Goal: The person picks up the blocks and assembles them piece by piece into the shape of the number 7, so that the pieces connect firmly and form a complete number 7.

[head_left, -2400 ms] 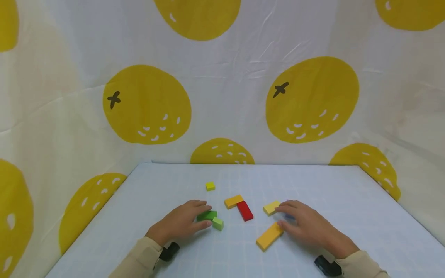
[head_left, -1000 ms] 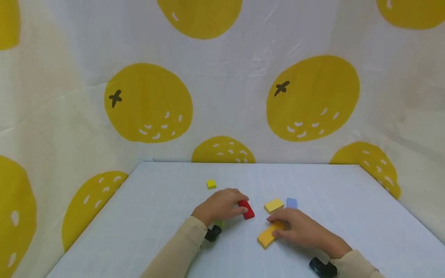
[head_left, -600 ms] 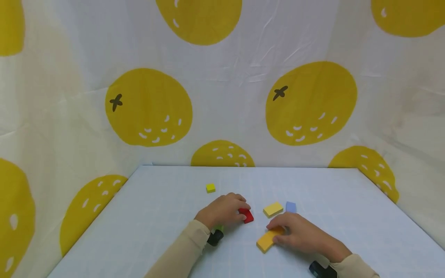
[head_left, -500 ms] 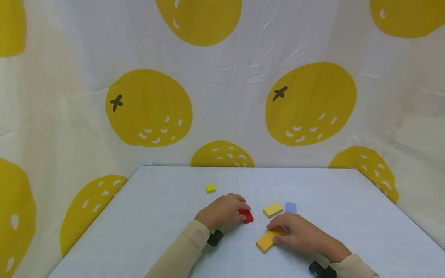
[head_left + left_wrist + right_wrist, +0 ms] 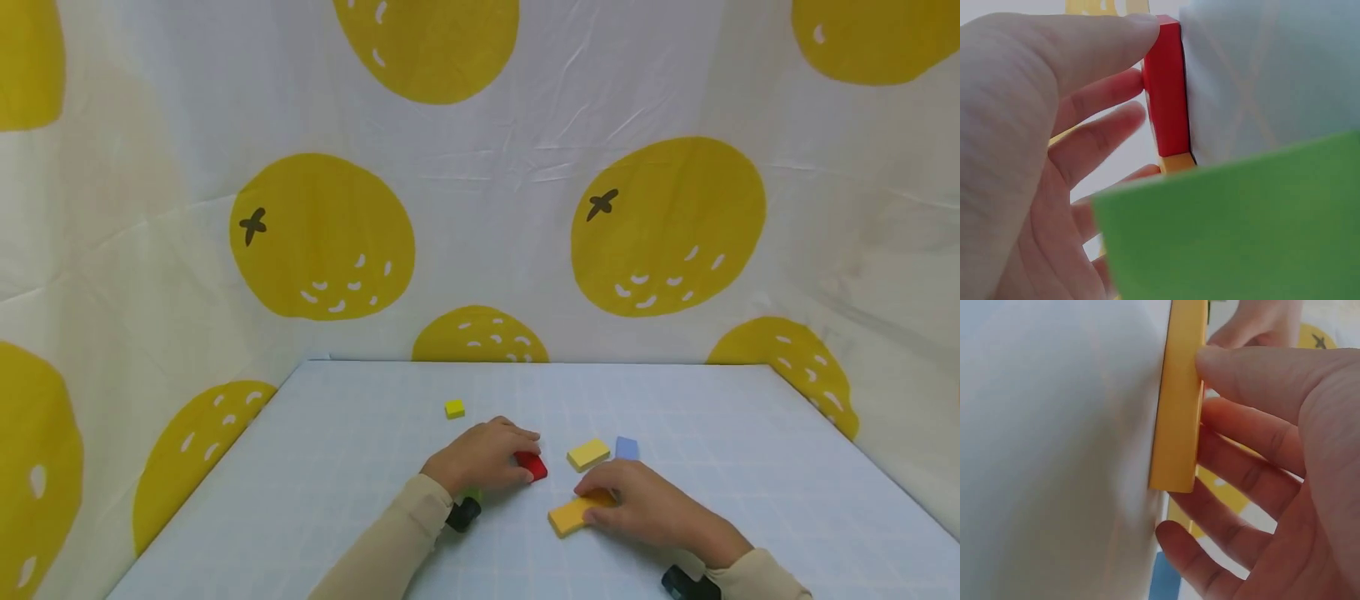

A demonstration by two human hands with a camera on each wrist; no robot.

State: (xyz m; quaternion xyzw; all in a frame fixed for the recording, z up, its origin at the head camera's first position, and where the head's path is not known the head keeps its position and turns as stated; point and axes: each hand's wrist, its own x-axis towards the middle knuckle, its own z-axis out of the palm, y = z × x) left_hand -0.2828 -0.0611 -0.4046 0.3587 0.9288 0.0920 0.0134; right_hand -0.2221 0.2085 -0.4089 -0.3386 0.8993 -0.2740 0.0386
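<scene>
Our left hand (image 5: pixel 483 456) has moved past the green block (image 5: pixel 1229 237) and pinches the red block (image 5: pixel 536 467); our right hand (image 5: pixel 637 498), half-curled, pinches the long orange block (image 5: pixel 567 517).

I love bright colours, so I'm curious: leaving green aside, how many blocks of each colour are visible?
Red: 1 (red block)
Blue: 1 (blue block)
Yellow: 2 (small yellow cube, pale yellow block)
Orange: 2 (orange bar in the right hand, another orange block at the red block's end)
Total: 6

White fruit-printed cloth (image 5: pixel 487 208) backs a pale table (image 5: pixel 337 458).
</scene>
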